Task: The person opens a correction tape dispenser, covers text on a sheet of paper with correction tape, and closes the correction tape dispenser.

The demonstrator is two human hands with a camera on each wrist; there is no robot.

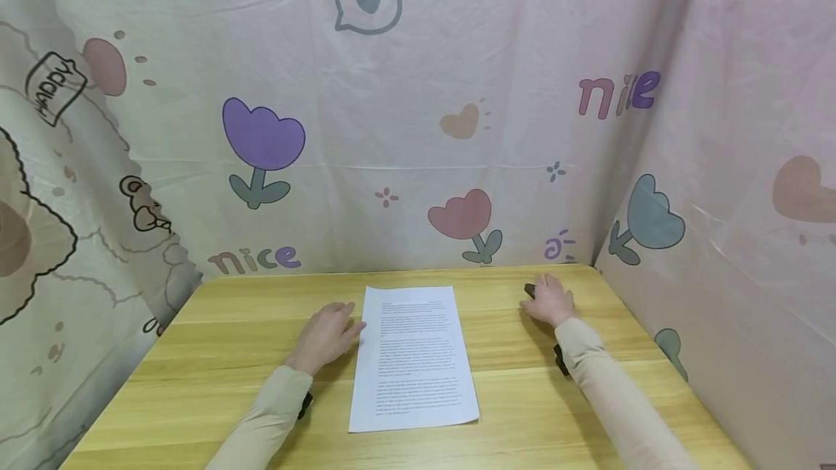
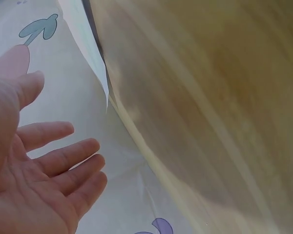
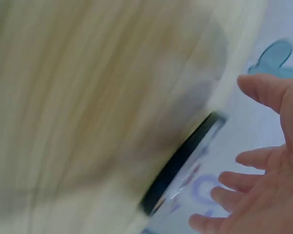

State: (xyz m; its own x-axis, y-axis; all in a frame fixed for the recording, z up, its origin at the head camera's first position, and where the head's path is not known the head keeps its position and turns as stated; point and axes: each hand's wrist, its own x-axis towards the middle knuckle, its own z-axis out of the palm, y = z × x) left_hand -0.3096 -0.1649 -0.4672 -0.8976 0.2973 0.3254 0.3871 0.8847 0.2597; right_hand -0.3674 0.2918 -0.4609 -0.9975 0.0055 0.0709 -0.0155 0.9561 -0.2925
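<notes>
A white sheet of printed paper (image 1: 414,361) lies on the wooden table, its text in several paragraphs. Just at the sheet's left edge is my left hand (image 1: 329,339), fingers spread. The left wrist view shows the palm of that left hand (image 2: 44,170) and, past the fingertips, a raised-looking edge of the paper (image 2: 88,44). Toward the back right, my right hand (image 1: 551,301) reaches over a small dark object (image 1: 530,290). Seen from the right wrist, this long black object (image 3: 180,163) with a shiny side stands before the loosely extended fingers of the right hand (image 3: 263,180).
The light wooden table (image 1: 228,354) ends at a patterned fabric curtain (image 1: 379,129) behind it. More of this fabric hangs along the left and right sides. A dark wrist device (image 1: 305,405) shows under the left cuff, another (image 1: 562,360) under the right.
</notes>
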